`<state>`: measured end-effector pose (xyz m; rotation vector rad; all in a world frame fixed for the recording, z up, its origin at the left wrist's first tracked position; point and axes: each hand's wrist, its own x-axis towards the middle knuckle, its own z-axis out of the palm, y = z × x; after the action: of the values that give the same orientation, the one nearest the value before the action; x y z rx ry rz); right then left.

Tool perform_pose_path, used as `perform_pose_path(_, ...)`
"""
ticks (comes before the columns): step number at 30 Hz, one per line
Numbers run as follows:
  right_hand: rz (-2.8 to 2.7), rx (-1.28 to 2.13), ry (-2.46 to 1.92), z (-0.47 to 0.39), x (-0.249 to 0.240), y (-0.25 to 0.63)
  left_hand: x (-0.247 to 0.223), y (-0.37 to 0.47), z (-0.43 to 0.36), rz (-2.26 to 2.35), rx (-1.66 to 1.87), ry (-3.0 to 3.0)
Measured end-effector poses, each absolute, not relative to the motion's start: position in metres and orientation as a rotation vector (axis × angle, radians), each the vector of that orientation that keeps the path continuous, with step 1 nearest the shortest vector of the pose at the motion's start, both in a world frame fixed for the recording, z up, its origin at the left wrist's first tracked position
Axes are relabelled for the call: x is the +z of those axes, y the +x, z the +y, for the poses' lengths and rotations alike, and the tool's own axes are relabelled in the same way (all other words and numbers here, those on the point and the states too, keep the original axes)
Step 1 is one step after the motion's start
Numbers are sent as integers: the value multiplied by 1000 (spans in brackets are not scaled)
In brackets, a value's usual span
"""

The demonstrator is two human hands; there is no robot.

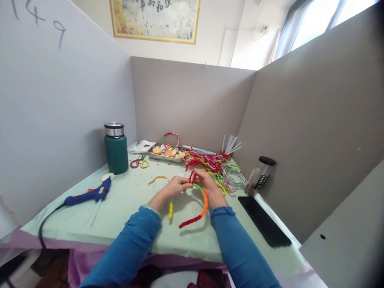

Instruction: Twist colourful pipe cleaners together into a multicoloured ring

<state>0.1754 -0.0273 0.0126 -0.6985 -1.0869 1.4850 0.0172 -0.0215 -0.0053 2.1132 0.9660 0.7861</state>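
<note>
My left hand (176, 187) is closed, thumb and fingers pinching a curved headband-like band (205, 202) near its top. Fuzzy pipe cleaner wraps the band in green, orange and dark red along the right side. Its other end, yellow (171, 209), hangs below my left hand. A red pipe cleaner (192, 176) stands up in a bent loop at the band's top, pinched by the fingers of my right hand (208, 186). My fingers partly hide where it meets the band. A yellow-orange pipe cleaner (158, 178) lies just beyond my left hand.
Left are a blue glue gun (88, 197), a green bottle (116, 154) and scissors (144, 163). Behind stand a metal tray (166, 159) and a wrapped ring (171, 134). A pipe cleaner pile (207, 160), a clear jar (263, 174) and a black phone-like slab (264, 221) lie right. Partitions enclose the table.
</note>
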Motion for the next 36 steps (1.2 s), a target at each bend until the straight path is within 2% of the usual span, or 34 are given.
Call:
perform_pose_path(7, -1037, 1364, -893, -28, 5, 179, -1, 10, -16, 1060, 1069, 1999)
perform_pose_path(12, -1185, 1649, -951, -23, -13, 174, 2, 8, -16, 1001, 1156, 1942)
perform_pose_path(18, -1149, 1715, -757, -23, -16, 162, 6, 12, -24, 785, 1089, 1922)
perform_pose_path(30, -1119, 1464, -873, -29, -1, 178, 9, 10, -27, 948, 1072, 2053)
perform_pose_path(36, -1273, 1457, -857, -43, 12, 188, 5, 11, -27, 1001, 860, 1963)
